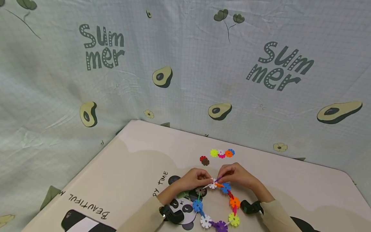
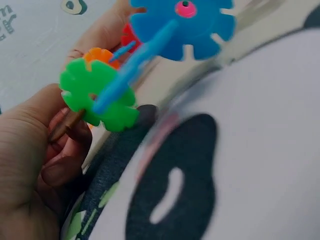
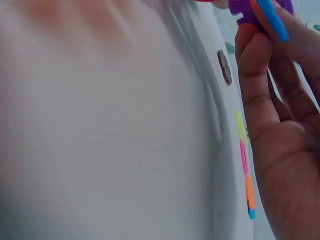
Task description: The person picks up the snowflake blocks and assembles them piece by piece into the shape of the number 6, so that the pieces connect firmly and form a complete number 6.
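Slotted plastic discs are linked into a ring. Its visible pieces include a white disc (image 1: 213, 183), a blue disc (image 1: 226, 188), an orange disc (image 1: 234, 202), a yellow disc (image 1: 233, 219) and a large purple disc (image 1: 221, 226). On the ring's far left side, my left hand (image 1: 195, 179) pinches the chain by the white disc. The left wrist view shows a green disc (image 2: 95, 92) and a brown disc (image 2: 67, 125) close by its fingers. With thumb and fingertips, my right hand (image 1: 237, 174) pinches a small purple disc (image 3: 245, 12) against the top of the ring.
Beyond the hands lie loose discs: a red and brown pair (image 1: 204, 160), and a row with a yellow-green disc (image 1: 214, 153) and an orange disc (image 1: 229, 153). The table cover (image 1: 150, 145) carries panda prints. A patterned curtain (image 1: 185, 96) hangs behind the table.
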